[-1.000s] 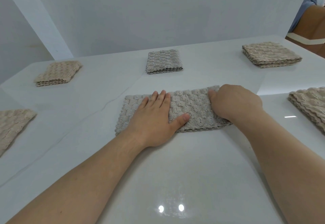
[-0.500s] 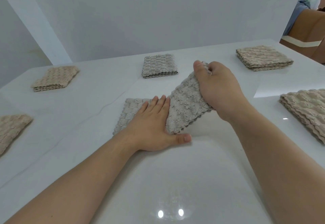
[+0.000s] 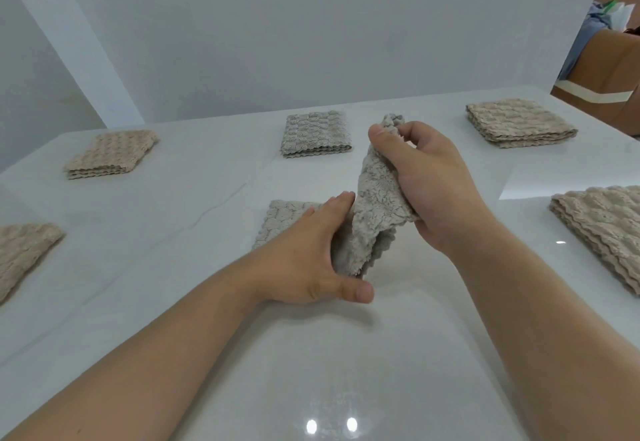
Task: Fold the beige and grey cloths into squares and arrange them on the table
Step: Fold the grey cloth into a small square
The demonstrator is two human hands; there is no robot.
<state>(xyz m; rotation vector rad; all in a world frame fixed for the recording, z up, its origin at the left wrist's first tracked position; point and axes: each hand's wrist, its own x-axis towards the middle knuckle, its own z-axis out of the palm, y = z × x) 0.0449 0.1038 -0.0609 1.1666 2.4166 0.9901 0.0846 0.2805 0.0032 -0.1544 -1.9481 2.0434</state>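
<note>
A grey textured cloth (image 3: 372, 205) lies mid-table, half-folded. My right hand (image 3: 426, 177) pinches its right end and holds it raised above the table, the fluffy underside showing. My left hand (image 3: 311, 253) presses flat on the cloth's left half, fingers straight, thumb out on the table. A folded grey square (image 3: 316, 133) sits at the back centre. Folded beige squares lie at back left (image 3: 110, 153), back right (image 3: 519, 122), right edge (image 3: 602, 226) and left edge (image 3: 20, 253).
The white glossy table (image 3: 311, 371) reflects ceiling lights near its front. A white wall stands behind it. A brown cardboard box (image 3: 606, 70) with clothes sits beyond the table's far right corner.
My right hand has lifted the cloth's right end higher and carried it leftward over the left half. My left hand stays pressing the left half down.
</note>
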